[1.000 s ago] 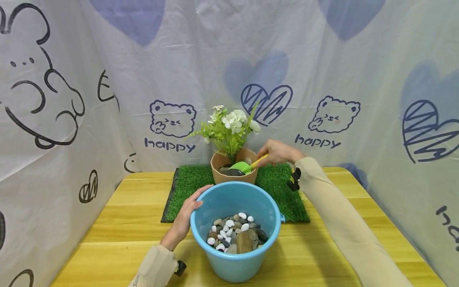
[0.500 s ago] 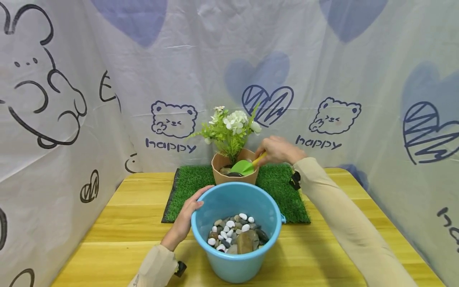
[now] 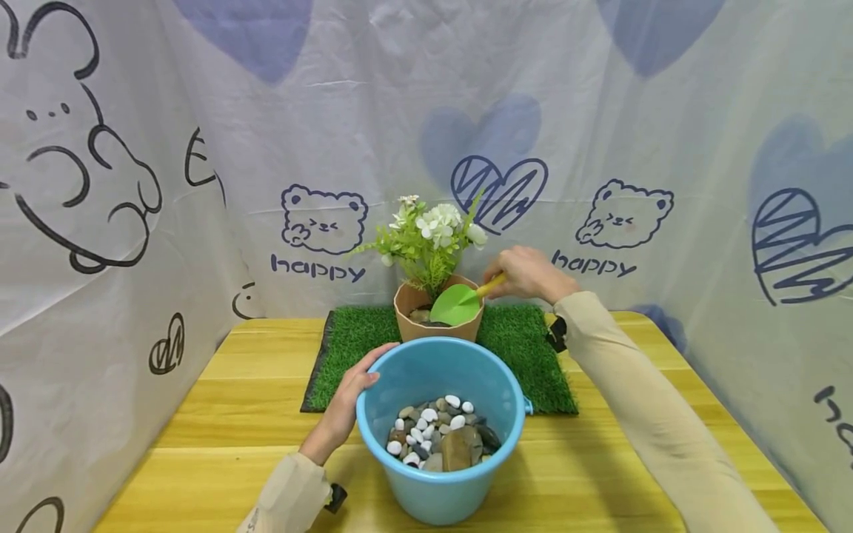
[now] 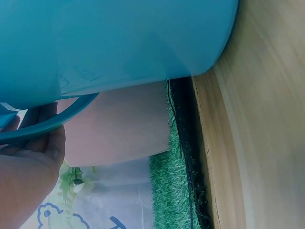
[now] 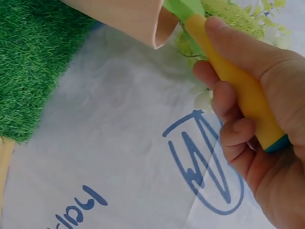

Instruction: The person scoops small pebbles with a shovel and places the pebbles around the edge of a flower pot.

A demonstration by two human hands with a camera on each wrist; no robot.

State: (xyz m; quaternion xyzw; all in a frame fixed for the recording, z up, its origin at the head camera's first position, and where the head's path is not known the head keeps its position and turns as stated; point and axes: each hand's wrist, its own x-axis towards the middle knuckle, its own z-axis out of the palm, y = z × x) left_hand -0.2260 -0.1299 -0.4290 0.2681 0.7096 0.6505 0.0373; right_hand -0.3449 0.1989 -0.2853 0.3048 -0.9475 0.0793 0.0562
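Note:
My right hand [image 3: 528, 272] grips the yellow handle [image 5: 238, 86] of a small shovel, whose green blade [image 3: 456, 305] tilts inside the peach flower pot [image 3: 436, 333]. Dark and grey stones show in the pot beneath the blade, beside a plant [image 3: 429, 244] with white flowers. My left hand [image 3: 343, 403] holds the left rim of a blue bucket [image 3: 440, 492], thumb at the rim. White, grey and brown pebbles [image 3: 433, 437] lie in the bucket. In the left wrist view the fingers of my left hand [image 4: 35, 157] are around the bucket's handle or rim band [image 4: 62, 117].
A green turf mat [image 3: 353, 337] lies under the pot on the wooden table [image 3: 200, 414]. Printed cloth [image 3: 400, 133] hangs behind and at both sides. The bucket stands in front of the pot, near the mat's front edge.
My right hand has risen slightly and moved right after dipping toward the pot; the shovel blade now shows more of its green face. My left hand and the bucket stay in place.

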